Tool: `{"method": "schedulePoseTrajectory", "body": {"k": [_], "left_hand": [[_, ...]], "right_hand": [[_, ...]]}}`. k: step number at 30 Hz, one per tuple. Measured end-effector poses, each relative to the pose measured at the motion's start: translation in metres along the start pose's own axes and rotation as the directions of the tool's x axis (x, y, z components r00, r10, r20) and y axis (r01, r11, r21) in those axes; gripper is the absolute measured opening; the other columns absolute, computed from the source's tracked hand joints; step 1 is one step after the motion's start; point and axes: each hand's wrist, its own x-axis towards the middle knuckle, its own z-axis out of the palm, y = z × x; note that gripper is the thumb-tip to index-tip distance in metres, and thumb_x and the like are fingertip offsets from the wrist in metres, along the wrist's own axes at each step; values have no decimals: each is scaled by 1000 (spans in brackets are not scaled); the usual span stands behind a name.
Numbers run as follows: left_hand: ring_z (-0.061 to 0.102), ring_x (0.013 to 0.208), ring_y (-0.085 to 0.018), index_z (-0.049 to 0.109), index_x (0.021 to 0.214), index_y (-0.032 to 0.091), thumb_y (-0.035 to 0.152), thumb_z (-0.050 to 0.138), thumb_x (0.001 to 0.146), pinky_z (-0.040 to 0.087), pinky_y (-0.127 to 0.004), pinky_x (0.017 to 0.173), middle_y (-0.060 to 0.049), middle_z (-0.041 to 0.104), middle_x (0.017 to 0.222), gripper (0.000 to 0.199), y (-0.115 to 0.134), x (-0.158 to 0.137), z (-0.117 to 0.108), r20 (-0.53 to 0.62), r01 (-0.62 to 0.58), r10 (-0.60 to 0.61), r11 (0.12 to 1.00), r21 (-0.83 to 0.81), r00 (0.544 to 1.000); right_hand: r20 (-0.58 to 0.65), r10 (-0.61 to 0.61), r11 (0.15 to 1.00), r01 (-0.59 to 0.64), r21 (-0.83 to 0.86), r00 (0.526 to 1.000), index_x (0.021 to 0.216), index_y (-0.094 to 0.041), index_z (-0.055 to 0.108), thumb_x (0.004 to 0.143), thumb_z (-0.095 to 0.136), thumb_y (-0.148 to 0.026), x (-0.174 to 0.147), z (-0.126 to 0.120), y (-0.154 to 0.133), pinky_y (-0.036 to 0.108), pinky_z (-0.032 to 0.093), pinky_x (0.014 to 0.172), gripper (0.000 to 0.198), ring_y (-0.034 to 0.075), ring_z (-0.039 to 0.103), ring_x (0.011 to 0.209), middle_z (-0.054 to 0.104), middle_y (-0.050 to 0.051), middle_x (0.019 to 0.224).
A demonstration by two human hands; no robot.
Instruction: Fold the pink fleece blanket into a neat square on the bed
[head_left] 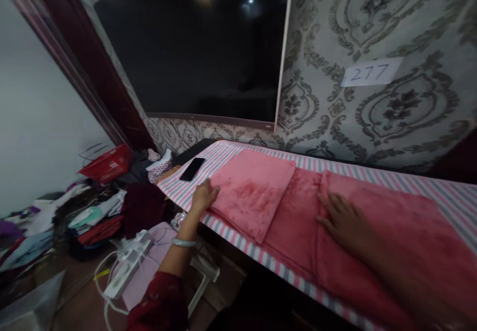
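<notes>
A pink plush cloth lies across the striped table cover, with its two ends folded in towards the middle and a darker strip showing between them. At the left fold's outer edge is my left hand, its thumb spread from the fingers; the fingertips rest at the cloth's border. My right hand lies flat on the right fold near its inner edge, fingers spread. A black phone sits on the cover just beyond my left hand.
The striped cover drapes over the table's front edge. A large dark television hangs on the wall behind. On the floor at left are heaped clothes, a red basket and a white power strip with cables.
</notes>
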Motion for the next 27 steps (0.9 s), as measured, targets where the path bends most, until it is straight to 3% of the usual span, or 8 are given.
{"method": "schedulePoseTrajectory", "body": {"k": [3, 8, 10, 13, 16, 23, 25, 27], "left_hand": [[62, 127, -35, 69, 120, 12, 29, 82, 76, 48, -41, 106, -18, 74, 119, 50, -5, 7, -5, -11, 62, -64, 990, -131, 998], [73, 76, -22, 69, 115, 9, 28, 83, 77, 58, -30, 71, -8, 74, 83, 45, -12, 5, -18, 26, 143, -144, 908, -395, 989], [67, 60, -15, 69, 112, 9, 24, 82, 78, 54, -25, 59, -4, 72, 75, 39, -15, -1, -22, 63, 212, -217, 780, -589, 974], [60, 49, -11, 69, 103, 10, 17, 82, 75, 48, -21, 48, 0, 67, 67, 32, -16, -12, -23, 144, 286, -318, 467, -837, 937], [66, 59, -12, 66, 101, 12, 10, 79, 75, 54, -20, 57, -2, 70, 75, 29, -11, -22, -17, 128, 253, -353, 335, -908, 927], [67, 70, -13, 52, 124, 21, 3, 78, 71, 59, -28, 74, 0, 68, 90, 61, 8, -35, 1, 20, 175, -432, 322, -930, 902], [65, 71, -13, 53, 125, 21, 2, 73, 71, 58, -30, 79, 2, 65, 88, 61, 13, -33, 2, -36, 153, -448, 379, -913, 893], [66, 79, -15, 52, 129, 21, 5, 67, 74, 57, -33, 86, 0, 65, 93, 59, 21, -31, 0, -101, 114, -388, 492, -863, 916]], "right_hand": [[20, 1, 1000, -1, 3, 1000, 156, -20, 44, 100, 33, -52, -3, -1, -10, 61, 27, 120, 65, 34, 33, 152, 40, 16, 163], [35, 25, 999, -26, 24, 999, 157, -23, 44, 101, 33, -50, -4, -7, -12, 61, 25, 121, 63, 33, 30, 153, 36, 14, 165], [42, 25, 999, -27, 35, 999, 157, -23, 44, 101, 33, -50, -3, -8, -12, 61, 26, 121, 63, 33, 30, 153, 36, 14, 165], [40, 24, 999, -26, 42, 999, 156, -23, 45, 101, 34, -49, -2, -10, -12, 61, 26, 121, 62, 33, 31, 153, 37, 14, 165], [55, 28, 999, -31, 43, 998, 156, -21, 46, 101, 35, -50, 0, -11, -13, 61, 27, 121, 63, 34, 32, 152, 38, 16, 164], [72, 38, 997, -42, 57, 997, 157, -25, 45, 100, 38, -49, 1, -11, -11, 61, 31, 119, 62, 33, 34, 152, 38, 13, 164], [76, 45, 995, -52, 85, 996, 155, -25, 48, 99, 40, -48, 5, -11, -8, 61, 33, 118, 61, 34, 37, 150, 42, 13, 162], [50, 71, 983, -78, 164, 996, 151, -23, 53, 97, 42, -46, 14, -15, -6, 60, 36, 117, 59, 35, 41, 147, 48, 14, 157]]}}
